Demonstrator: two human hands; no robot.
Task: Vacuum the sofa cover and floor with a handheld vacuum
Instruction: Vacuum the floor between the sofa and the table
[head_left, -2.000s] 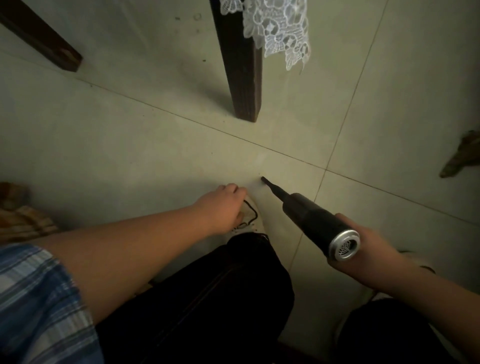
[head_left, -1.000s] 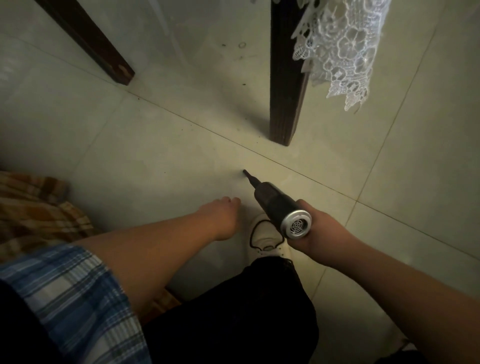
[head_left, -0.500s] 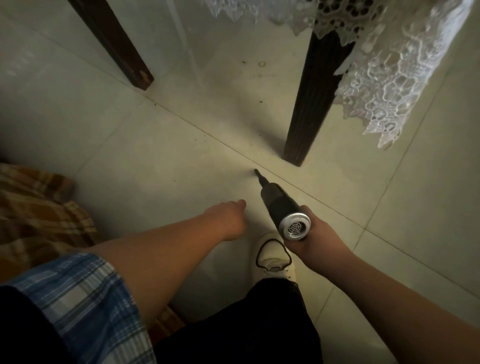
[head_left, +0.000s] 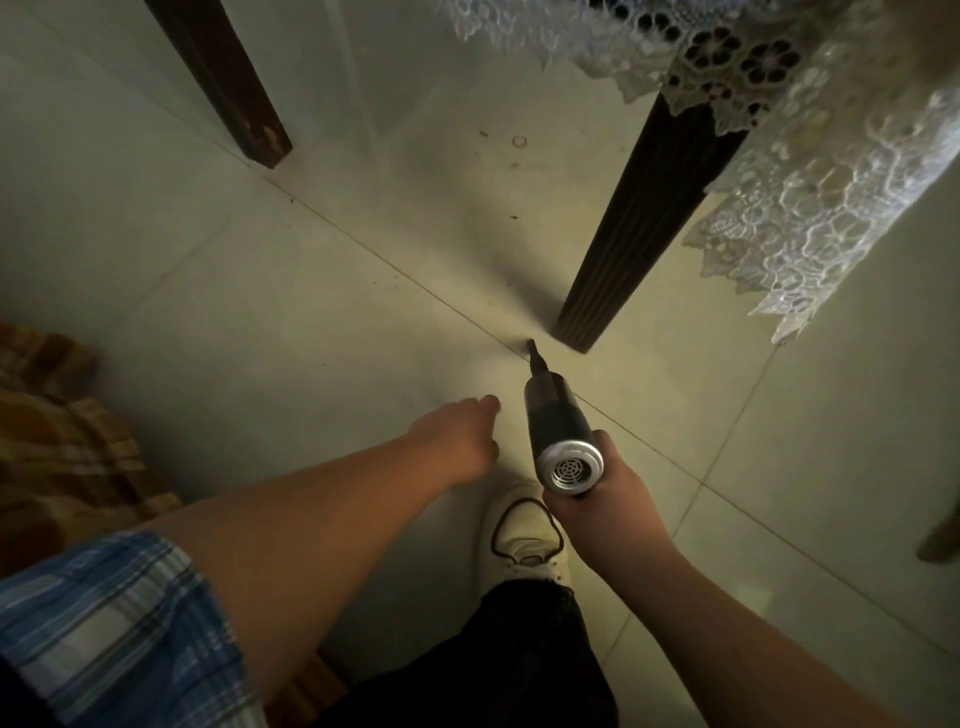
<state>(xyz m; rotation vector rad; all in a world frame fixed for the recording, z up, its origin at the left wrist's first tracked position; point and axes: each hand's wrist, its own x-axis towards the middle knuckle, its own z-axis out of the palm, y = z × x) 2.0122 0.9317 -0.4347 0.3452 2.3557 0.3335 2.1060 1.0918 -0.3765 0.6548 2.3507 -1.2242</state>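
Observation:
My right hand (head_left: 605, 506) grips a black handheld vacuum (head_left: 556, 423) with a silver vented rear cap. Its thin nozzle tip touches the pale tiled floor (head_left: 291, 332) on a grout line, just left of the foot of a dark wooden table leg (head_left: 631, 234). My left hand (head_left: 457, 441) hangs loosely beside the vacuum, fingers curled downward, holding nothing. A brown plaid sofa cover (head_left: 57, 447) shows at the left edge.
A second dark table leg (head_left: 228, 83) stands at the upper left. A white lace tablecloth (head_left: 810, 171) hangs at the upper right. My white shoe (head_left: 524, 540) and dark trouser leg are below the hands. Small specks and a ring-shaped scrap (head_left: 519, 141) lie under the table.
The vacuum nozzle has moved forward and right along the floor toward the near table leg's foot. The view has shifted closer under the table. My left hand stays beside the vacuum.

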